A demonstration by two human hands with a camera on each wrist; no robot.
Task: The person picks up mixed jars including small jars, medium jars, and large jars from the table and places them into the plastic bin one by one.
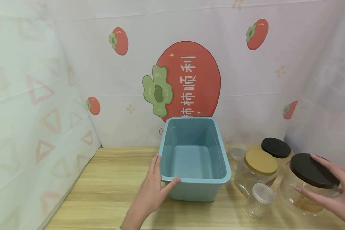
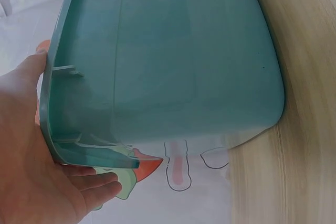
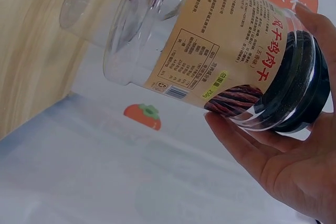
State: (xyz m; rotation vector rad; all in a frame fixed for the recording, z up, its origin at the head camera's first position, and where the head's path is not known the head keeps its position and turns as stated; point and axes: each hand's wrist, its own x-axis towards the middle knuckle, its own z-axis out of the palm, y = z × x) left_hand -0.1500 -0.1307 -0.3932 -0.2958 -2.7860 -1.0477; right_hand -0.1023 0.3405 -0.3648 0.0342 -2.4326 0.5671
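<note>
In the head view a blue plastic basin [image 1: 189,190] stands in the middle of the wooden table. My left hand [image 1: 152,188] touches its near left corner, thumb on the front rim and fingers along the left side. The left wrist view shows the hand [image 2: 42,166] with its fingers extended past the basin corner [image 2: 173,61]. My right hand [image 1: 337,190] holds a large clear jar [image 1: 302,201] near its black lid. In the right wrist view the fingers and thumb of that hand [image 3: 294,166] go round the jar, whose tan label [image 3: 210,51] shows dried meat strips.
Right of the basin stand a clear jar with a gold lid [image 1: 261,162], a black-lidded jar [image 1: 276,147] behind it, a small lidded clear container [image 1: 258,201] and a low clear container [image 1: 237,151]. A printed cloth [image 1: 126,73] hangs behind the table.
</note>
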